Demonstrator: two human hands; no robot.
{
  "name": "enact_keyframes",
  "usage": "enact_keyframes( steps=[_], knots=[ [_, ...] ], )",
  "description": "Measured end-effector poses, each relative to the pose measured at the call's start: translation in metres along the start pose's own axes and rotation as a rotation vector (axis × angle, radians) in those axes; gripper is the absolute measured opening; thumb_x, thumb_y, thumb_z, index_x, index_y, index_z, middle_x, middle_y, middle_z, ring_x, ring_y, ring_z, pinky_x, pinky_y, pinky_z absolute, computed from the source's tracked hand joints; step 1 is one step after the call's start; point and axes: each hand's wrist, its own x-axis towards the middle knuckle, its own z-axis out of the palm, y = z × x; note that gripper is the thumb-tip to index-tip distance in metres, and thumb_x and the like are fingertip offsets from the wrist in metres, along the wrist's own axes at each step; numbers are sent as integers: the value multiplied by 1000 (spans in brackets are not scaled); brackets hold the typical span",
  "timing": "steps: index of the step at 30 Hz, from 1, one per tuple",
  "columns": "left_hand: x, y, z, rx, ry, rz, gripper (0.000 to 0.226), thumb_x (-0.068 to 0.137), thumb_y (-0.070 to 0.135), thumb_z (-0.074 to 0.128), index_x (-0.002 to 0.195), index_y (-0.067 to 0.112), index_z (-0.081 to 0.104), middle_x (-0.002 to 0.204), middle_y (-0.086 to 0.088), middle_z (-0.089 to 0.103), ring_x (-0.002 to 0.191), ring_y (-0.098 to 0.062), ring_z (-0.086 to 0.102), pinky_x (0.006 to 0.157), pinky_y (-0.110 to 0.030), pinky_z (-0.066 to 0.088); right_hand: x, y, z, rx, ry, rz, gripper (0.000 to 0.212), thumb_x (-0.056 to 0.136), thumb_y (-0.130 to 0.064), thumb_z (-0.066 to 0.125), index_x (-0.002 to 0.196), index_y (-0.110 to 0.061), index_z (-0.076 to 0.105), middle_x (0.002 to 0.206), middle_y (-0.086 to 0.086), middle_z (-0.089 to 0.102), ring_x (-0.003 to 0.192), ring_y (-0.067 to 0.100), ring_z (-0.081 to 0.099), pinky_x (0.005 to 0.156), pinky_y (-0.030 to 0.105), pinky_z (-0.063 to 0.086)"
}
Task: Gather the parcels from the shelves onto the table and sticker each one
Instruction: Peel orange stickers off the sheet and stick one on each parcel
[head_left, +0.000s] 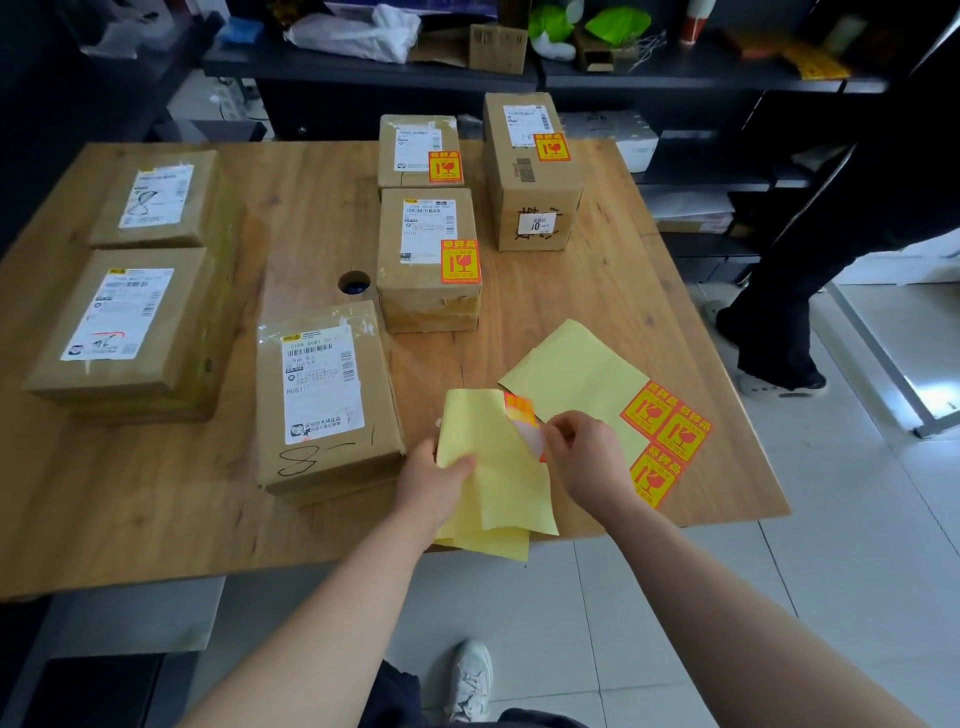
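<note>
Now, on my wooden table (597, 291), three unstickered parcels (327, 400) lie left of my grip. My left hand (434, 475) pinches the yellow backing sheet (498, 467); my right hand (582, 452), just beside it, holds a half-peeled fragile sticker (522, 410). Beyond the grip stand three stickered parcels (428, 254); spare stickers (665, 431) lie right of it. Dark shelves (363, 67) and pale floor tiles (831, 545) surround the table.
</note>
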Motion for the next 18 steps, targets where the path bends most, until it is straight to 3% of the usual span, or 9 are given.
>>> enact_keyframes(
  steps=[5, 8, 12, 18],
  knots=[
    [2, 0, 6, 208, 39, 52, 25, 85, 24, 67, 103, 12, 54, 99, -3, 63, 87, -23, 60, 76, -36, 50, 10, 6, -16, -94, 45, 71, 18, 93, -17, 46, 88, -14, 63, 81, -1, 64, 73, 19, 59, 62, 32, 48],
    [4, 4, 9, 331, 73, 53, 32, 87, 23, 65, 112, 10, 49, 103, -4, 58, 85, -22, 55, 71, -31, 44, 16, 12, -29, -129, 67, 97, 18, 93, -17, 45, 88, -14, 62, 81, 1, 64, 71, 20, 57, 55, 28, 42],
    [6, 7, 14, 401, 104, 36, 38, 89, 19, 62, 121, 9, 45, 114, -8, 57, 89, -24, 55, 68, -31, 41, 22, 20, -48, -154, 129, 114, 20, 93, -17, 45, 87, -11, 63, 83, 4, 65, 73, 24, 57, 57, 29, 38],
    [12, 8, 23, 429, 137, 64, 47, 91, 5, 53, 135, 8, 37, 117, -10, 58, 97, -27, 59, 75, -36, 50, 23, 19, -69, -170, 209, 74, 20, 93, -16, 45, 86, -12, 64, 79, 2, 63, 67, 20, 56, 50, 28, 38]
  ],
)
